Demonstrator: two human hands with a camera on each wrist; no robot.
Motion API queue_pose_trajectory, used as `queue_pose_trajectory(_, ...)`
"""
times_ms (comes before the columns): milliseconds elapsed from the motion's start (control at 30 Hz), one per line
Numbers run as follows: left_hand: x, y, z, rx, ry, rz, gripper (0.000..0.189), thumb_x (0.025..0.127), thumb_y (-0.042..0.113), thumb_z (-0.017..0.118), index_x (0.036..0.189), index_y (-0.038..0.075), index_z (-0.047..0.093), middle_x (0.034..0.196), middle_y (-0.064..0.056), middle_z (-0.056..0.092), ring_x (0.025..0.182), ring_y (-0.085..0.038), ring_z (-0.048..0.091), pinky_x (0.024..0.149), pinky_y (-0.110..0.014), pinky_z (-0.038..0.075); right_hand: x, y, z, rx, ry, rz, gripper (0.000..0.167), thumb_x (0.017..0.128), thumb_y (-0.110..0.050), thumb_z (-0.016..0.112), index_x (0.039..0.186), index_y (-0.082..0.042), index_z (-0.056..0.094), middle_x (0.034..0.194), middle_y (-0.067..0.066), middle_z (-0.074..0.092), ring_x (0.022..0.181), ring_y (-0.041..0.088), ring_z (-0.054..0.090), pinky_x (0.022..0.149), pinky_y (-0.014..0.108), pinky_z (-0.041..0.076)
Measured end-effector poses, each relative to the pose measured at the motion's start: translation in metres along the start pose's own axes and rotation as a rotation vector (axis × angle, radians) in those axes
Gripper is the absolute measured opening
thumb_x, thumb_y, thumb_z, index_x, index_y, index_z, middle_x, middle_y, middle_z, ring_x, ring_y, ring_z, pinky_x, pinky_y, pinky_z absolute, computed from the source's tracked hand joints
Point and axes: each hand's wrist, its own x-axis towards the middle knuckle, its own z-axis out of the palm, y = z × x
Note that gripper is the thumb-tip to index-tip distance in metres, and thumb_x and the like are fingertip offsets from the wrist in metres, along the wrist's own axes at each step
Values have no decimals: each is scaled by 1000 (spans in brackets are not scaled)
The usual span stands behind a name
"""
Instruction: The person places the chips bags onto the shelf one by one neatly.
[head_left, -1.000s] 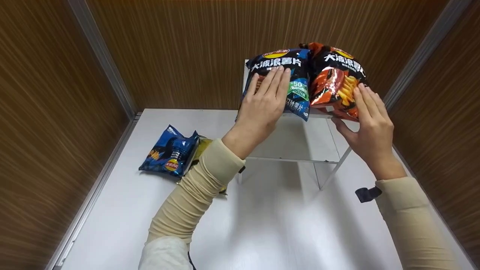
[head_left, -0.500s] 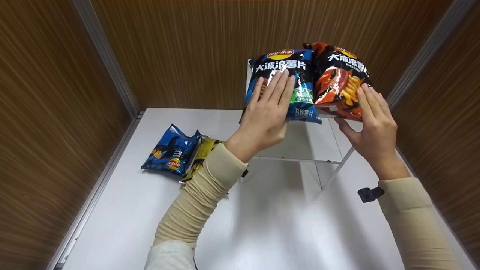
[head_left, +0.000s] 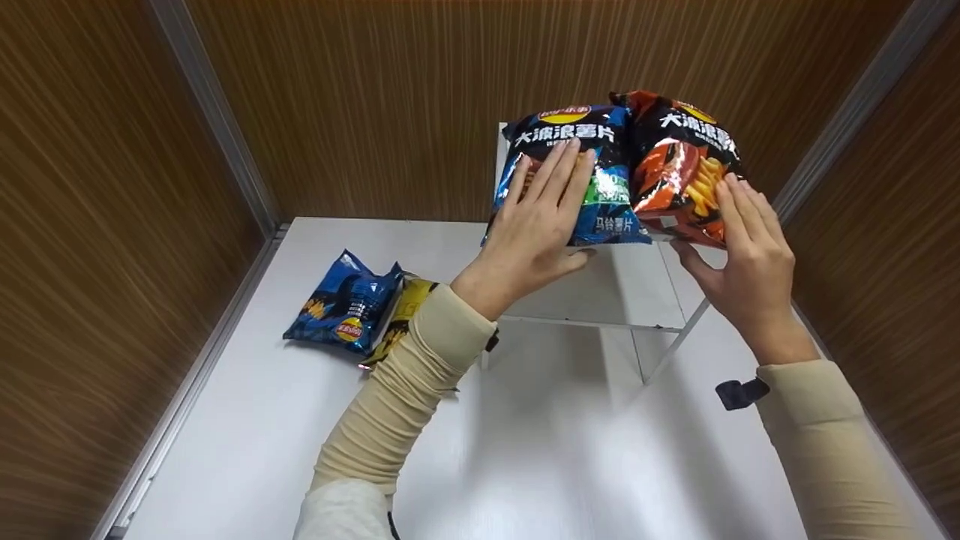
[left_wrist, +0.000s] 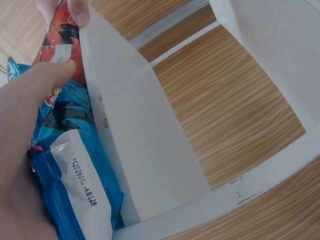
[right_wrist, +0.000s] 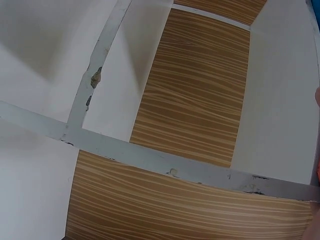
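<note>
The left hand [head_left: 532,225] is laid with extended fingers across the front of a glossy blue-and-black foil chip bag [head_left: 611,191], whose middle is hidden beneath them. By the right hand [head_left: 750,255], with fingers likewise straightened, the lower right side of an orange-and-black foil chip bag [head_left: 675,169] is touched; its thumb is held near the bag's lower edge. Both bags are set side by side, touching, at the top of a white metal-framed rack [head_left: 592,324], most of whose upper surface is concealed by them. In the right wrist view, the bags are cut to slivers at the right edge. On the white counter [head_left: 562,465], to the left of the rack, a second blue chip bag [head_left: 341,304] is seen lying beside a yellow chip bag [head_left: 411,304], largely covered by the beige left sleeve [head_left: 405,382]. The smaller print is hard to make out.
</note>
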Motion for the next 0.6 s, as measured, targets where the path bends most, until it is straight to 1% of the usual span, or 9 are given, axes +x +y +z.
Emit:
queue_pose_trajectory(67, -2, -2, -2, -43, 26, 21, 103, 87, 57, 65, 159, 7, 11, 168, -10, 12, 156, -22, 7, 128, -47, 3, -1, 0, -1, 6, 2, 2, 77, 82, -21, 80, 148, -7, 45, 154, 12, 45, 142, 34, 43, 123, 41, 27)
queue_pose_trajectory(200, -6, -6, -12, -108, 73, 62, 96, 92, 62, 54, 159, 7, 12, 168, -9, 12, 156, -21, 7, 128, -45, 2, -2, 1, -3, 10, 3, 3, 76, 82, -21, 80, 148, -7, 45, 153, 12, 46, 142, 35, 43, 123, 42, 27)
queue_pose_trajectory(267, -9, -9, -18, -143, 89, 81, 94, 94, 64, 50, 159, 6, 13, 168, -9, 13, 156, -21, 7, 128, -43, -1, -1, 2, -5, 11, 2, 3, 76, 82, -21, 80, 148, -7, 45, 153, 12, 46, 142, 34, 43, 123, 42, 27)
queue_pose_trajectory(400, -16, -19, -27, -197, 124, 112, 88, 97, 61, 46, 158, 5, 16, 167, -10, 16, 156, -21, 9, 128, -39, -4, -1, 3, -7, 5, 4, 6, 77, 82, -21, 80, 148, -8, 45, 154, 11, 46, 142, 34, 43, 123, 42, 27)
queue_pose_trajectory(500, -24, -30, -30, -231, 169, 114, 82, 99, 55, 45, 158, 4, 18, 167, -11, 17, 156, -22, 10, 128, -37, -4, 0, 3, -7, -2, 3, 8, 77, 82, -22, 80, 149, -8, 44, 154, 11, 45, 143, 33, 43, 123, 42, 28)
queue_pose_trajectory(600, -34, -44, -29, -263, 218, 91, 76, 101, 47, 46, 157, 3, 19, 166, -13, 18, 156, -24, 11, 128, -36, -2, 0, 2, -6, -3, 2, 6, 77, 82, -22, 80, 149, -8, 44, 154, 11, 45, 142, 34, 43, 123, 41, 27)
